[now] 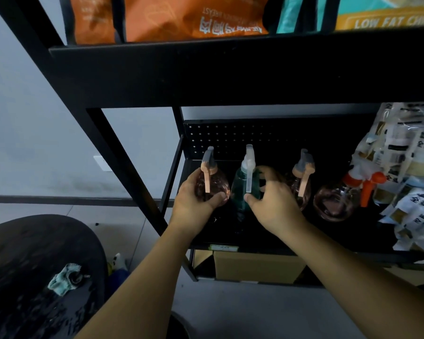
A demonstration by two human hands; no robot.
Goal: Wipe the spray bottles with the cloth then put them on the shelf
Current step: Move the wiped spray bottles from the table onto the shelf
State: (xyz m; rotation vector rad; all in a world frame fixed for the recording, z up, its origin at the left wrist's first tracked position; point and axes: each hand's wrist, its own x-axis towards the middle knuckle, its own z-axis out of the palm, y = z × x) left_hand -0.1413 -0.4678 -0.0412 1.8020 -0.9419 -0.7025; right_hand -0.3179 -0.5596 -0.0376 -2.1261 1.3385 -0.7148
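Each hand's grip [196, 199] [271, 200] holds a shelved bottle [216, 185] [241, 189].

black shelf [255, 243] | four spray bottles [333, 204] in a row | food packets [406, 187] at right

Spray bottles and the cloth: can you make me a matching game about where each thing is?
Things:
1. Leftmost round pink spray bottle
2. Tall green spray bottle
3. Round pink spray bottle with orange trigger
4. Crumpled pale green cloth

Places:
A. on the dark round table
B. in the left hand
C. nearest the white food packets
D. in the right hand

Pairs: 1-B, 2-D, 3-C, 4-A.
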